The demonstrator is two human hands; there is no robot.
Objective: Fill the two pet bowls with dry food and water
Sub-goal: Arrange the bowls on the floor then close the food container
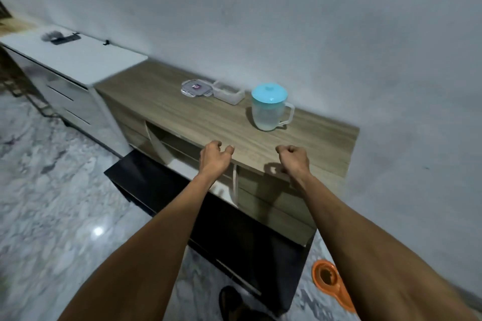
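One lidded jug and one clear container, its lid beside it, stand far on the desk. One orange bowl lies on the floor, near right. Left hand fingers loosely curled, empty; right hand fisted, empty.

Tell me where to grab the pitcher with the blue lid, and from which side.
Grip the pitcher by its loop handle, coming from the right with the right hand. It stands upright with the handle sticking out rightward, open enough for fingers.
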